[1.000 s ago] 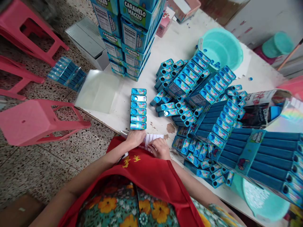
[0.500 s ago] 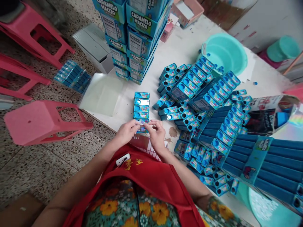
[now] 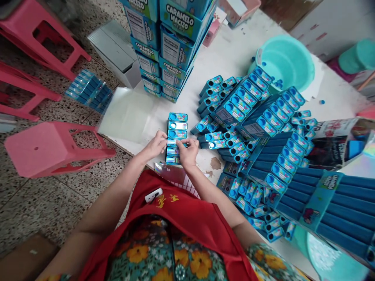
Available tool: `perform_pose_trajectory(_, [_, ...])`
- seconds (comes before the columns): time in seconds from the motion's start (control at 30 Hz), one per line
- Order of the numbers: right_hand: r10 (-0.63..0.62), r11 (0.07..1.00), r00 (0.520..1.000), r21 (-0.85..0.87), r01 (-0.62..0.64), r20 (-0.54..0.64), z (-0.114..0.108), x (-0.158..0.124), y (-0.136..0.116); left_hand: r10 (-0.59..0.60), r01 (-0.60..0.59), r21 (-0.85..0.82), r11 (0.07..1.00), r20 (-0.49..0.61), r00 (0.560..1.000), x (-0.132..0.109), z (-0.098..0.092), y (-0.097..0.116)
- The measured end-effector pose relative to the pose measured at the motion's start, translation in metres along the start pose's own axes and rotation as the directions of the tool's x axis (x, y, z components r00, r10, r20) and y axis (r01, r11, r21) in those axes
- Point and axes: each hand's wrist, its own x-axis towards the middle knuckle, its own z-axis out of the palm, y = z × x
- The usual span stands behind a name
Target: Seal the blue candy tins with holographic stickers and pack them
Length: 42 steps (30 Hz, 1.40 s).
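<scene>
White worktop [image 3: 224, 62], seen from where I stand. On it: heap of blue packs [image 3: 260, 144]; tall carton stack [image 3: 177, 43]; teal basin [image 3: 307, 74]; translucent sheeting [image 3: 125, 117]. Between sheeting and heap, near the front edge: row of six blue boxes [image 3: 177, 125]. Right hand [image 3: 189, 153] and left hand [image 3: 156, 146] flank its fourth box [image 3: 171, 143] from the far end. Each grip narrow; cannot tell whether anything is pinched.

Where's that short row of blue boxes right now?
Near the middle of the head view, the short row of blue boxes is on the white table, left of the larger blue pile, with the left hand and right hand at it.
</scene>
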Motion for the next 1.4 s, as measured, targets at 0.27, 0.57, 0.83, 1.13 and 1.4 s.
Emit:
perform_pose_trajectory(0.27, [-0.051,0.996,0.998,0.081,0.048,0.043,-0.040,-0.001,0.005,-0.181,0.236,0.537,0.810,-0.154,0.971,-0.038,0.011,-0.012])
perform_pose_trajectory(0.57, [-0.188,0.820,0.773,-0.336,0.463,0.606,-0.100,-0.069,0.068,0.340,-0.420,0.545,0.725,0.247,0.907,-0.095,0.061,-0.002])
perform_pose_trajectory(0.83, [-0.419,0.605,0.709,-0.408,0.684,0.568,-0.099,-0.077,0.071,0.105,-0.231,0.684,0.692,0.222,0.969,-0.072,0.076,0.002])
perform_pose_trajectory(1.13, [-0.495,0.565,0.597,-0.288,0.773,0.631,-0.100,-0.082,0.078,-0.004,-0.149,0.651,0.744,0.228,0.974,-0.067,0.076,0.005])
perform_pose_trajectory(1.4, [-0.488,0.501,0.580,-0.335,0.798,0.652,-0.098,-0.080,0.085,-0.029,-0.128,0.625,0.770,0.235,0.972,-0.064,0.076,0.003])
